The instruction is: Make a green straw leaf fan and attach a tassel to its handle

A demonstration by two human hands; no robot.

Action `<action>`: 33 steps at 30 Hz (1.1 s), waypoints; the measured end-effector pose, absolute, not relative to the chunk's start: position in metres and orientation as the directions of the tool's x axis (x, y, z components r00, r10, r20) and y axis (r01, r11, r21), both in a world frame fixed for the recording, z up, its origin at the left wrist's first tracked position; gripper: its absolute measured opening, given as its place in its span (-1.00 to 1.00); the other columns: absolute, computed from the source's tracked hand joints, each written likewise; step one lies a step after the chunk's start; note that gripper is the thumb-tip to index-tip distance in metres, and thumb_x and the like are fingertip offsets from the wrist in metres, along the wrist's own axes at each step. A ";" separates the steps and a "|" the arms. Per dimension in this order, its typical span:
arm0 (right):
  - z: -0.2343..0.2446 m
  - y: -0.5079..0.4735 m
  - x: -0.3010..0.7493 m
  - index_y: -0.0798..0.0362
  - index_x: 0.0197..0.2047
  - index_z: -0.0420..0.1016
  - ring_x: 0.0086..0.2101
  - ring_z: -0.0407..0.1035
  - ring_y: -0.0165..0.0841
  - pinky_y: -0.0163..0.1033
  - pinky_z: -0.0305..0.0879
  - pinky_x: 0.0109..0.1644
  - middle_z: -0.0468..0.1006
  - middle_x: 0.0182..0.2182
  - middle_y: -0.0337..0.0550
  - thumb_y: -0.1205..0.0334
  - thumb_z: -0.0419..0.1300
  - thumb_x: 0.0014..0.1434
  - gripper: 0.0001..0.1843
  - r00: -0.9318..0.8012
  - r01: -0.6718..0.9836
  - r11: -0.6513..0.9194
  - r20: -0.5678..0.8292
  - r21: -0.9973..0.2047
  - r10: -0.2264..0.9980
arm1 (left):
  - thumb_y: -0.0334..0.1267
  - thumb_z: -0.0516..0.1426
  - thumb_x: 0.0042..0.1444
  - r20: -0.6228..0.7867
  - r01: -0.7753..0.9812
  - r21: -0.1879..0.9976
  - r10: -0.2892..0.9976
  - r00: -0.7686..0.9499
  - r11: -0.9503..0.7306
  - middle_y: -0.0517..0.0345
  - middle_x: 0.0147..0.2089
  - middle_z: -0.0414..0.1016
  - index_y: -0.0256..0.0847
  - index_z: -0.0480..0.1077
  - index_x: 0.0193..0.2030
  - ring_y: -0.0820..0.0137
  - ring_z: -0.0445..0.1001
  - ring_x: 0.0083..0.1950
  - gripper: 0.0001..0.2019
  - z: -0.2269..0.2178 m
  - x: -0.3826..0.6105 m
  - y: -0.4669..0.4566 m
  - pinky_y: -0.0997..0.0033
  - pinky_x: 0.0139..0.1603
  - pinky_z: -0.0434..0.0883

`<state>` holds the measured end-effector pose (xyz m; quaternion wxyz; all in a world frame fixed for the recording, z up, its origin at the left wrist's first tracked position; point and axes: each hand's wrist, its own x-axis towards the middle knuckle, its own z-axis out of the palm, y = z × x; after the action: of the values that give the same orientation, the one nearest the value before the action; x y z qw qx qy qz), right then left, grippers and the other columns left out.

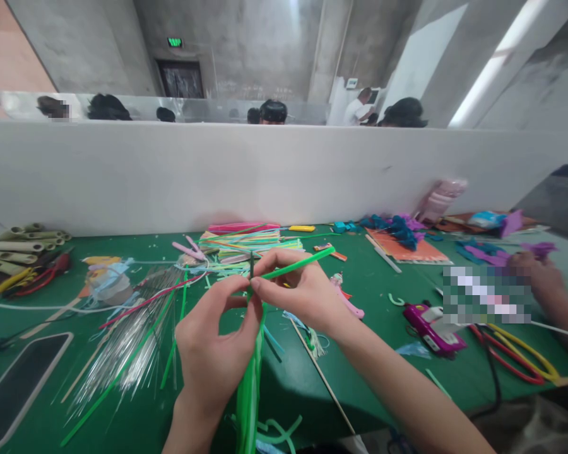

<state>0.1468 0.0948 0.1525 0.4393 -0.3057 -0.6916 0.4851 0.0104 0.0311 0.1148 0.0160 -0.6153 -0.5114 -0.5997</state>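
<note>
My left hand (213, 340) pinches a thin dark stick (252, 261) standing upright between thumb and forefinger. A bunch of long green strips (248, 403) hangs below these fingers toward the front edge. With thumb and fingers closed, my right hand (307, 293) holds a bright green strip (307, 260) against the stick. The strip's free end points up to the right. My fingertips cover the spot where strip and stick meet. A thin wooden stick (326, 384) lies on the green table below my right forearm.
Thin clear rods (127, 353) and a phone (23, 391) lie at left, with red-handled pliers (52, 277) behind. Coloured strips (246, 243) and pink scissors (189, 249) lie ahead. At right are a magenta device (435, 331) and another person's hand (534, 271). A white partition (170, 176) stands behind.
</note>
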 end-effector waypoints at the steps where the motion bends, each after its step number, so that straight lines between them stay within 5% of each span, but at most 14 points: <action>1: 0.152 0.094 0.146 0.04 -0.36 0.49 -0.47 0.33 -0.45 -0.29 0.22 -0.41 0.50 -0.42 -0.29 0.23 0.33 0.04 -0.89 -0.432 -0.016 0.328 0.302 -0.945 0.850 | -0.38 0.26 0.14 0.749 0.640 0.601 0.616 -0.243 -0.479 0.29 -0.20 0.57 -0.11 0.46 -0.10 0.50 0.61 -0.36 -0.80 0.115 0.010 0.032 0.50 -0.29 0.55; 7: 0.153 0.091 0.144 0.05 -0.43 0.42 -0.49 0.26 -0.46 -0.30 0.17 -0.43 0.42 -0.50 -0.32 0.23 0.35 -0.01 -0.83 -0.443 -0.071 0.260 0.264 -0.963 0.857 | -0.28 0.28 0.14 0.659 0.608 0.706 0.653 -0.373 -0.365 0.29 -0.25 0.62 -0.11 0.45 -0.11 0.45 0.65 -0.29 -0.82 0.110 0.014 0.026 0.54 -0.25 0.55; 12: 0.156 0.093 0.148 0.06 -0.38 0.52 -0.48 0.28 -0.45 -0.28 0.16 -0.42 0.50 -0.46 -0.27 0.20 0.32 0.06 -0.88 -0.437 0.024 0.356 0.310 -0.934 0.844 | -0.23 0.21 0.23 0.652 0.707 0.628 0.716 -0.249 -0.326 0.33 -0.35 0.66 -0.08 0.55 -0.23 0.48 0.62 -0.36 -0.93 0.118 0.009 0.023 0.55 -0.30 0.45; 22: 0.158 0.099 0.152 0.03 -0.35 0.66 -0.46 0.34 -0.45 -0.32 0.14 -0.47 0.61 -0.43 -0.24 0.13 0.42 0.06 -0.85 -0.425 0.037 0.423 0.368 -0.906 0.827 | -0.11 0.14 0.30 0.464 0.581 0.748 0.879 -0.111 -0.322 0.27 -0.34 0.62 -0.06 0.61 -0.08 0.38 0.56 -0.24 -0.77 0.131 -0.012 0.034 0.54 -0.39 0.38; 33: 0.165 0.098 0.153 0.03 -0.39 0.67 -0.45 0.42 -0.41 -0.31 0.17 -0.49 0.63 -0.45 -0.21 0.23 0.40 0.07 -0.93 -0.407 0.076 0.573 0.499 -0.816 0.765 | -0.13 0.10 0.34 0.388 0.246 0.884 0.917 0.089 -0.398 0.23 -0.24 0.63 -0.10 0.60 -0.13 0.43 0.50 -0.24 -0.75 0.125 -0.018 0.045 0.49 -0.20 0.40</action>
<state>0.1525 0.0981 0.1651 0.4677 -0.2791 -0.7535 0.3682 -0.0176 0.0450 0.1250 -0.3280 -0.6611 -0.4397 -0.5118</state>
